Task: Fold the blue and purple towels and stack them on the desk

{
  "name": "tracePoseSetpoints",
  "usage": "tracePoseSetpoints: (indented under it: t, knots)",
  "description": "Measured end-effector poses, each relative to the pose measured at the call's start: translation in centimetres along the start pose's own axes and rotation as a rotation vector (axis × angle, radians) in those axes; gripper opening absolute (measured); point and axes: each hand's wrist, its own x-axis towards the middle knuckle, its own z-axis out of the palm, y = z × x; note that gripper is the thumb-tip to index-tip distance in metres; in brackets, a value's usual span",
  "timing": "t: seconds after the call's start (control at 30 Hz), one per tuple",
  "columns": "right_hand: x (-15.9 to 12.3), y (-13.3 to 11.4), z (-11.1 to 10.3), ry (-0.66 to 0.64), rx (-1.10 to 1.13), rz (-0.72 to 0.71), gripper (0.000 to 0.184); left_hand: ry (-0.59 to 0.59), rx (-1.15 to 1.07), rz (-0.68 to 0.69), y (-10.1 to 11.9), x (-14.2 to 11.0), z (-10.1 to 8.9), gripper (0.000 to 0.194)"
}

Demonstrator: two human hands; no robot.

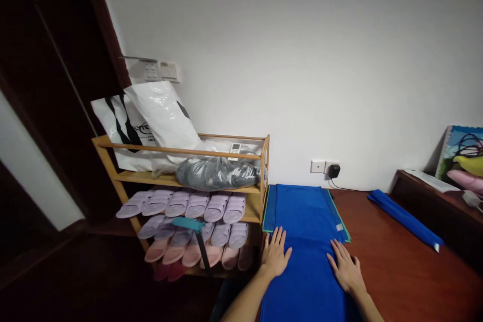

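"Well, which thing is the largest that you can see?"

"It is the white wall. In front of it, to the right, there is the red-brown counter, and to the left stands the wooden rack."

"And where is the blue cloth?"

"It lies lengthwise on the counter, just beside the rack, and its far end is near the wall. At this far part I see green edging."

"What does the rack carry?"

"On its top level there are white bags, and beside them a grey bundle in clear plastic. Below are the slippers, in rows: lilac ones higher, pink and red ones lower."

"Is there some other blue thing?"

"Yes, a narrow blue roll. It lies on the counter to the right, apart from the cloth."

"Please tell me about the hands."

"The left hand is palm down at the left side of the cloth, and the right hand is palm down at the right side. Both touch it. The grip of each one is wide, with the fingers stretched forward."

"And the smallest things?"

"A pale remote is on the bundle, a black adapter is in the wall socket, and a small white tag shows near the right green edge."
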Motion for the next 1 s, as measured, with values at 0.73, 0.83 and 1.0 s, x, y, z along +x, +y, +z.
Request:
tracePoseSetpoints:
  t: [0.73, 0.83, 1.0]
  knots:
    - [-11.2, -0.2, -0.9, 0.033, -0.001, 0.011, 0.067, 0.004, -0.003, 0.067, 2.6, -10.3, -1.6, 0.062]
    - [-12.6, -0.1, -0.7, 0.040, -0.001, -0.001, 0.067, 0.005, 0.001, 0.072, 2.8, -11.8, -1.9, 0.061]
    - [-15.0, -0.1, -0.5, 0.062, 0.044, -0.021, 0.065, 0.004, -0.029, 0.071, 3.2, -14.3, -2.5, 0.060]
